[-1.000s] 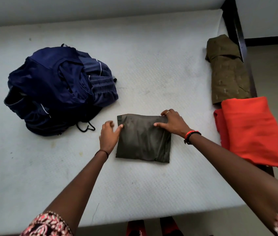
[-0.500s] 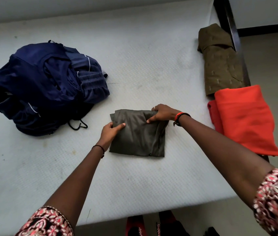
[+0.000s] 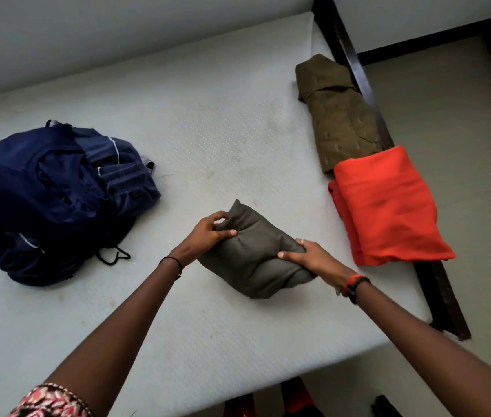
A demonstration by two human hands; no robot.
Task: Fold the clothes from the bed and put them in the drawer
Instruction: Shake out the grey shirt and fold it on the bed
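A folded dark olive garment (image 3: pixel 256 260) sits tilted on the white mattress (image 3: pixel 208 130), bunched and partly lifted. My left hand (image 3: pixel 208 234) grips its far left corner with curled fingers. My right hand (image 3: pixel 307 255) grips its right edge, thumb on top. At the right edge of the bed lie a folded orange garment (image 3: pixel 385 206) and, behind it, a folded brown patterned garment (image 3: pixel 340 115). A heap of unfolded navy clothes (image 3: pixel 51 200) lies at the left. No drawer is in view.
A dark wooden bed frame (image 3: pixel 442 296) runs along the mattress's right side, with pale floor (image 3: pixel 464 145) beyond. A grey wall backs the bed. Red footwear (image 3: pixel 298 398) shows below the mattress's near edge.
The olive garment lay flat under both hands; now both hands have closed on its edges, and it is turned and raised off the mattress. The view has shifted to the right.
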